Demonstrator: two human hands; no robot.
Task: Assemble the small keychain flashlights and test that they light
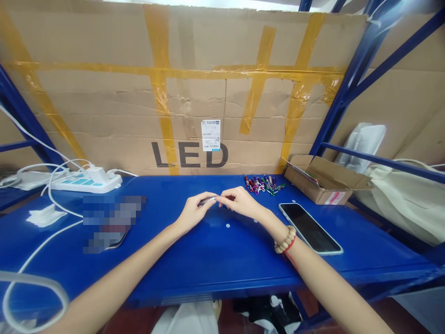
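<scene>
Above the middle of the blue shelf, my left hand (195, 213) is closed around a small slim silvery tube (207, 201). My right hand (238, 199) meets it from the other side, thumb and forefinger pinched at the tube's right end. What exactly those right fingertips grip is too small to make out. Beyond my right hand lies a pile of small shiny metallic tubes with clips (264, 184), in red, purple, blue, green and silver. A beaded bracelet (285, 240) and a red cord circle my right wrist.
A phone (310, 228) lies to the right, near an open cardboard box (321, 181). Leftward are a white power strip (86, 182), a white adapter (46, 215), loose cables and a blurred dark flat object (116, 225). A large taped carton (114, 111) stands behind the blue shelf (194, 264).
</scene>
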